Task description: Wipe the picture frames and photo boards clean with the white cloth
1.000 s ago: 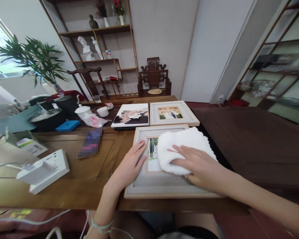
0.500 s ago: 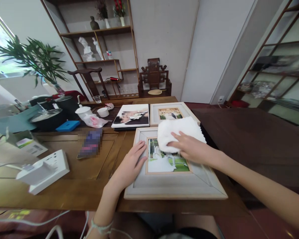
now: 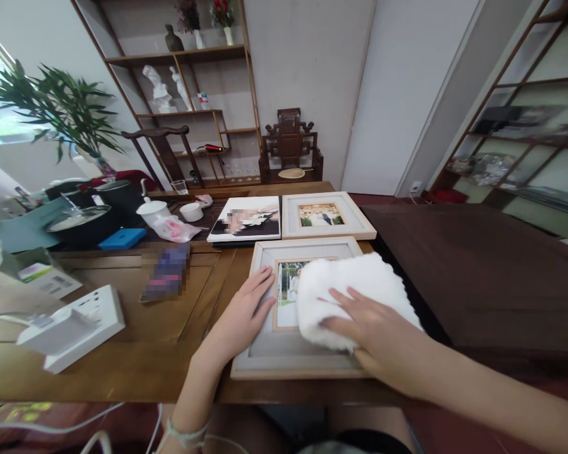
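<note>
A picture frame point(image 3: 284, 347) with a pale wooden edge and a wide grey border lies flat on the table in front of me. My left hand point(image 3: 240, 315) rests on its left side, fingers stretched out over the border. A fluffy white cloth point(image 3: 360, 284) is in my right hand point(image 3: 376, 337), which presses it onto the right part of the frame. The cloth covers much of the photo point(image 3: 288, 293) inside; only its left strip shows. Just behind lies a second framed photo point(image 3: 329, 215), beside a white-edged photo panel point(image 3: 250, 217).
A power strip point(image 3: 85, 325), an opened small box point(image 3: 42, 271), a blue box point(image 3: 122, 238) and a white cup point(image 3: 192, 212) are on the wooden table's left side. A dark brown table point(image 3: 478, 277) adjoins on the right. A carved chair point(image 3: 289, 148) stands behind.
My right hand and the white cloth have come down and nearer to me across the frame, uncovering the photo behind. My left hand has stayed on the frame's left side.
</note>
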Motion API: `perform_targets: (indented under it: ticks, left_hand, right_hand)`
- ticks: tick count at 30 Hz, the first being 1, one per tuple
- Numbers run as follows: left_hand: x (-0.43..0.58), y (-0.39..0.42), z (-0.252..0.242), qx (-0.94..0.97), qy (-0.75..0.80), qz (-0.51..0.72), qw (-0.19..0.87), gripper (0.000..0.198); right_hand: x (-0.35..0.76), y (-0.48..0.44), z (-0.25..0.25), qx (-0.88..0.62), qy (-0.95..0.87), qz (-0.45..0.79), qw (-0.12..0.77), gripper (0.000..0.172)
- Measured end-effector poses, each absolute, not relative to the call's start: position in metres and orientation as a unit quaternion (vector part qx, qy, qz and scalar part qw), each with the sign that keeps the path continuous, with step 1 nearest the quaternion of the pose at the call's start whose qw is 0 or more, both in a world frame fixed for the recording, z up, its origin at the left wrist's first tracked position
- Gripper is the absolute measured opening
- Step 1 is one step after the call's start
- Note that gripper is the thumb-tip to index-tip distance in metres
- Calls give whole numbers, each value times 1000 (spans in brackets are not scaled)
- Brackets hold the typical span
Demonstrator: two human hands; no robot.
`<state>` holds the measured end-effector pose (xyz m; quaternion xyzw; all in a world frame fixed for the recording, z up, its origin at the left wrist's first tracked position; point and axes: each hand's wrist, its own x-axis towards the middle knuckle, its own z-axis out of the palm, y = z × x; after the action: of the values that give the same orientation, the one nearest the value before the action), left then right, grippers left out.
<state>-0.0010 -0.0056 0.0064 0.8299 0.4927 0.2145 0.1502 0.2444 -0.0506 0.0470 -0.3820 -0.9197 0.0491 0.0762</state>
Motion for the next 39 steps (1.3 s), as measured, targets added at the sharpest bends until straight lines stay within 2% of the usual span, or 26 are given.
perform_targets:
  ticks: [5, 10, 20, 24, 28, 35, 39]
  left_hand:
    - [-1, -6, 8, 826, 502, 202, 159, 45]
    - [0, -6, 8, 823, 505, 203, 162, 45]
    - [0, -5, 6, 822, 498, 226, 158, 43]
    - [-2, -4, 3, 823, 496, 228, 158, 42]
    - [-3, -3, 2, 822, 499, 222, 161, 43]
    - [-2, -4, 4, 822, 499, 219, 166, 43]
    - [-2, -5, 6, 822, 499, 221, 165, 42]
  right_hand:
    - [257, 20, 31, -411, -904, -57, 105, 54]
    - [257, 53, 33, -377, -919, -80, 83, 52]
    - [258, -63, 71, -342, -932, 121, -4, 61]
    - [260, -87, 83, -343, -925, 161, -21, 67]
    - [254, -63, 63, -370, -920, 128, 26, 66]
    - [259, 33, 26, -443, -883, -41, 147, 53]
    - [256, 66, 26, -424, -892, -63, 143, 52]
